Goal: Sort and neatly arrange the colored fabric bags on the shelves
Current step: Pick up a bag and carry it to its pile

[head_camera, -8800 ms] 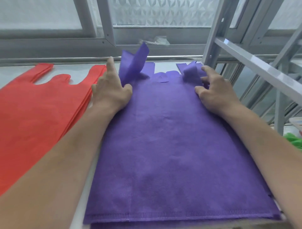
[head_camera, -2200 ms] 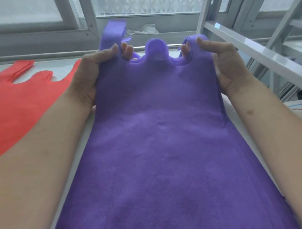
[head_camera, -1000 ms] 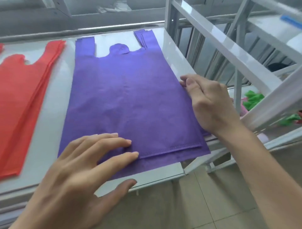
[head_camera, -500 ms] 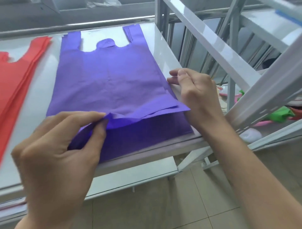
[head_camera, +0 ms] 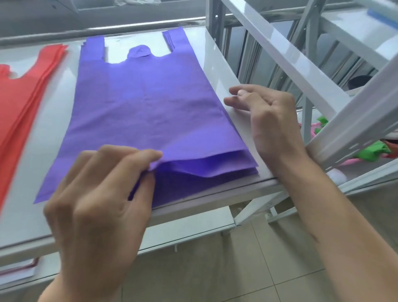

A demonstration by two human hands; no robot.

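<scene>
Beige floor tiles [head_camera: 247, 269] spread out below, crossed by thin grout lines. Up top, a grey window frame [head_camera: 43, 19] runs across the back wall, and something pale and crumpled [head_camera: 137, 2] sits on its ledge, too blurred to identify. Far right, a dark round object [head_camera: 359, 83] peeks through the metal bars, and a blue strip [head_camera: 383, 16] lies on a white surface in the upper corner.

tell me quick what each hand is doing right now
Left hand: pinching the near edge of the top purple bag.
Right hand: open, holding nothing, beside the bags' right edge.
</scene>
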